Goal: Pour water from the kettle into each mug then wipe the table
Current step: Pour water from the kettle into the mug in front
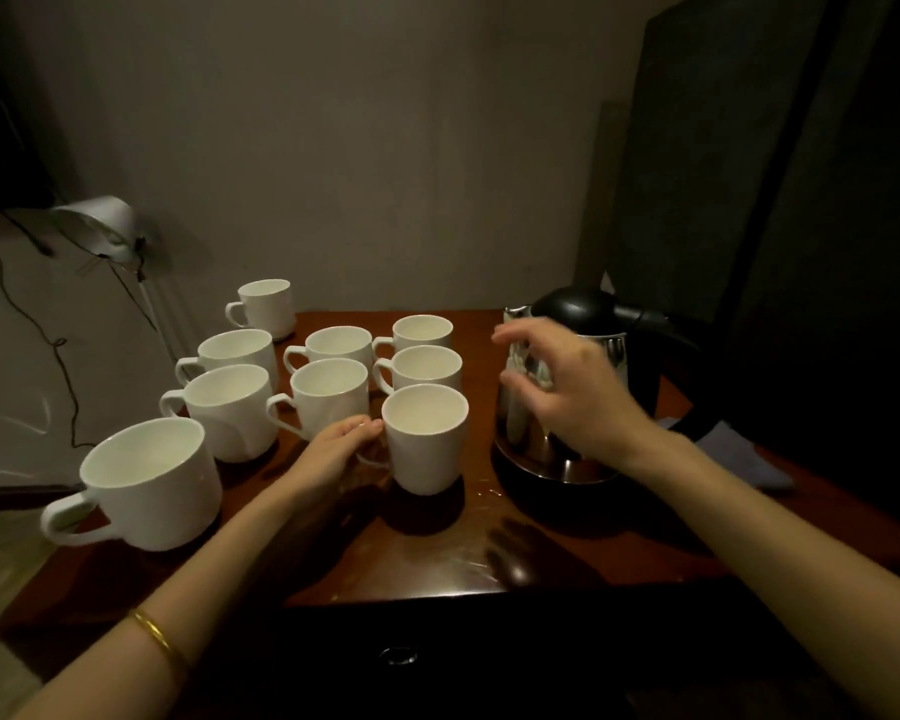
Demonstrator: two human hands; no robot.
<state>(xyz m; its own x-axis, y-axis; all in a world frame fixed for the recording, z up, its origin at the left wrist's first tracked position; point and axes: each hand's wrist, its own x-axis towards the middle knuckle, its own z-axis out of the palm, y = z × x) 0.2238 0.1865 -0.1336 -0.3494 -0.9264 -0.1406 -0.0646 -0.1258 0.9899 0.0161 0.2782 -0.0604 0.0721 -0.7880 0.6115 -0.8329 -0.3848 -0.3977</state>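
Steadying the nearest mug (426,439) by its handle with my left hand (333,454), right hand (567,387) spread loose, mid-frame beside the kettle (588,381), probably to pour.

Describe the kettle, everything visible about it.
The kettle stands upright on a dark round base at the right side of the wooden table. Its body looks like polished steel, mirroring the scene, with a black domed lid and a black handle arching to the right. The spout faces left, toward the mugs. The right hand, fingers spread and loosely curved, hovers in front of the body and hides part of it; contact cannot be told.
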